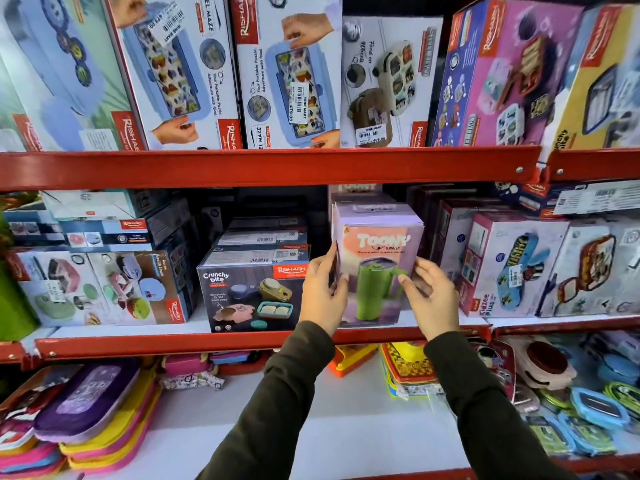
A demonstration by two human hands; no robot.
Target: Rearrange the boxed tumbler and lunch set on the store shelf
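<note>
Clasping tumbler box (379,268), fingers (341,277) curled

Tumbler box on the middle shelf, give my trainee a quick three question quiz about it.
1. True or false: both hands grip the tumbler box.
2. Which box stands directly left of it? A) Crunchy Bite lunch set box B) Steel Maze box C) yellow pouch
3. What colour is the tumbler pictured on the box?

Key:
1. True: left hand on its left edge, right hand on its right.
2. A
3. Green
</note>
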